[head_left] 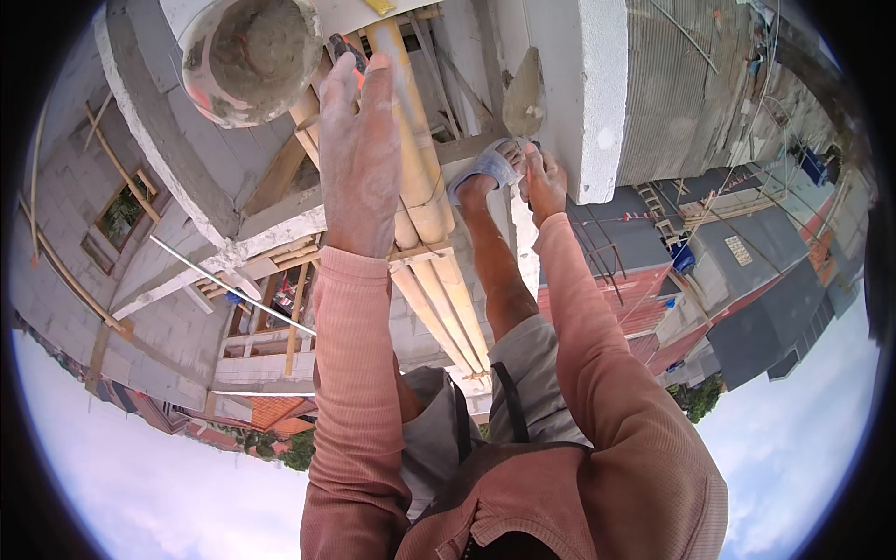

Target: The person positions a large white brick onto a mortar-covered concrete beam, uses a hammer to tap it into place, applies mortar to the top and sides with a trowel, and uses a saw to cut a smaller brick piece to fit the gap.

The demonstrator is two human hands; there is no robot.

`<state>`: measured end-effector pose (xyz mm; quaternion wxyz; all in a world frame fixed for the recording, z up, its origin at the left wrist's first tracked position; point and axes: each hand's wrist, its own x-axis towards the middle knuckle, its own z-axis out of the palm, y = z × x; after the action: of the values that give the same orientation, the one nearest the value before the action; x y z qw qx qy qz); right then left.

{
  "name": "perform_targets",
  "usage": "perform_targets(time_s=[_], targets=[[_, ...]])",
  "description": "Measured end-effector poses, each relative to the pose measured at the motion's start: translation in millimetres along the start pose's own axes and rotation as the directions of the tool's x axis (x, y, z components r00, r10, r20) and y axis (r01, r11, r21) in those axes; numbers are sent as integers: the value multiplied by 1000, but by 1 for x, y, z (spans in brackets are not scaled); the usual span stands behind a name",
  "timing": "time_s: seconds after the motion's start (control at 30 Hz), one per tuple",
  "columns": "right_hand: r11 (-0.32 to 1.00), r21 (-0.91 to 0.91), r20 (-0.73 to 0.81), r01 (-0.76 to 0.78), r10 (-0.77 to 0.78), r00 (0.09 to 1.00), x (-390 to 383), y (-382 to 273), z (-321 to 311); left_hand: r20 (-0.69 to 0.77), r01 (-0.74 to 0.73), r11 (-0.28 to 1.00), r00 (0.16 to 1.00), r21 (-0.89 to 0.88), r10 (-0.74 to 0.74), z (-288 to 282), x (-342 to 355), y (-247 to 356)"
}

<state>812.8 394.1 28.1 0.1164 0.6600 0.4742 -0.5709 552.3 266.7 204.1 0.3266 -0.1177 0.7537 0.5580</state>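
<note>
My left hand (362, 163), dusted with grey, reaches up the middle, its thumb and fingers closed on a black and orange tool (345, 50); only part of it shows. To its upper left stands a round bucket (207, 105) with wet grey mortar (261, 47) inside. My right hand (544, 185) is wrapped round the dark handle of a trowel (525, 96). The mortar-smeared blade points away from me, beside a pale wall edge (605, 103). Close to the left of that hand is my foot in a grey-blue sandal (495, 168).
Bamboo poles (425, 210) run beneath me, with gaps opening to a lower level. Rough concrete beams (168, 140) cross at left, and a thin white pipe (233, 285) slants below them. Corrugated roofing (681, 93) lies at right, and roofs (747, 252) sit far below.
</note>
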Motion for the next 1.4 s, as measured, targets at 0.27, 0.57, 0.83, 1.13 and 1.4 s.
perform_targets(time_s=[0.27,0.57,0.83,1.13,1.4], targets=[[968,251,202,-11,-41,979,33,-104,50,-43,71,996,996,-49,-73,-5,11,-6],[982,175,174,77,-108,979,111,-211,92,-37,38,994,998,-99,-42,-10,12,1],[970,69,125,235,-242,962,80,-200,99,-24,121,973,991,-196,-129,-19,25,0],[964,106,107,243,-254,961,119,-239,115,-48,3,1000,999,-8,-3,-13,22,-2],[947,118,156,300,-316,936,133,-254,131,-61,157,985,985,-77,-162,-14,28,10]])
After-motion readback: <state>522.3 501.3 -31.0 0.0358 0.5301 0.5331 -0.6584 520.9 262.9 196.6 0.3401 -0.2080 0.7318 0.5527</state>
